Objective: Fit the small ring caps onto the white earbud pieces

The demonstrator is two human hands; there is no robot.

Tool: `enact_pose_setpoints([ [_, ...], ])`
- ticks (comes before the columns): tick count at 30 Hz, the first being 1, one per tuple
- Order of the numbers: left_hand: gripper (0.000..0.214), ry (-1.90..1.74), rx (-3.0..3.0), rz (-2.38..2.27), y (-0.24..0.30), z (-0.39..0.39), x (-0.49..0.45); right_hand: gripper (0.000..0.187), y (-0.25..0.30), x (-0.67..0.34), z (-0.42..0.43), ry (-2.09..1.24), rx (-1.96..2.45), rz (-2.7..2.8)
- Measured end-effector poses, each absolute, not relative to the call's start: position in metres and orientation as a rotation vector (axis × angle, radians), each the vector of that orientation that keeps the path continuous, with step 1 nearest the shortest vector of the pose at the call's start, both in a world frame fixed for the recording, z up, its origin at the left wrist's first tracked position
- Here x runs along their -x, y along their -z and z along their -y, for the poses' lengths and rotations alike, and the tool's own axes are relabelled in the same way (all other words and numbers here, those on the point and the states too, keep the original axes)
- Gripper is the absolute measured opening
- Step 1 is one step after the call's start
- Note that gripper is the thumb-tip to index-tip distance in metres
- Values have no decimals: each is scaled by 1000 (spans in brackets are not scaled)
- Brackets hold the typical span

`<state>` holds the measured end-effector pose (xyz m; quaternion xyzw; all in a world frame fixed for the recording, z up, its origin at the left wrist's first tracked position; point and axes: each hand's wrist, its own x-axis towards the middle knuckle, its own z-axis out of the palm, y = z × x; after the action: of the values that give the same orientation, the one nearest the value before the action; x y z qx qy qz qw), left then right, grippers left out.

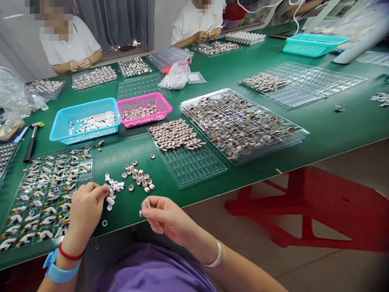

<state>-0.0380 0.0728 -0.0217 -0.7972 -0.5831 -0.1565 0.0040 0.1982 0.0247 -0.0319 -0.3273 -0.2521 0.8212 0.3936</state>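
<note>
My left hand (87,207) reaches down to a small pile of white caps (112,197) on the green table, its fingertips pinched together at the pile's left edge. Whether a piece is between those fingertips is hidden. In my right hand (165,214), thumb and forefinger grip a small earbud part (141,213) with a shiny round end and a pale stem, held above the table's front edge. Behind it lie several loose, round, beige earbud shells (139,177), hollow side up for the most part. A white ring (105,223) rests close to my left wrist.
Left is a clear tray (36,202) of earbud pieces; a hammer (33,140) lies behind. Blue basket (60,129), pink basket (165,106), a tray of beige stems (194,166) and a full stacked tray (243,125) stand farther back. Two people work opposite. A red stool (334,207) is at right.
</note>
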Motion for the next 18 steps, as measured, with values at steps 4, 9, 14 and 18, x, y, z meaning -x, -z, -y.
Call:
enact_pose_setpoints([
  [4,19,528,2500,1856,22,-69,37,40,32,-193,-25,-1975,883,755],
  [9,15,710,2483,1918,19,-64,35,32,32,-182,-22,-1815,919,977],
  [14,17,1040,2492,1964,15,-45,20,12,29,-168,-12,-1397,876,1340],
  [18,25,1215,2580,1912,12,-27,5,6,26,-165,-4,-1183,840,1491],
])
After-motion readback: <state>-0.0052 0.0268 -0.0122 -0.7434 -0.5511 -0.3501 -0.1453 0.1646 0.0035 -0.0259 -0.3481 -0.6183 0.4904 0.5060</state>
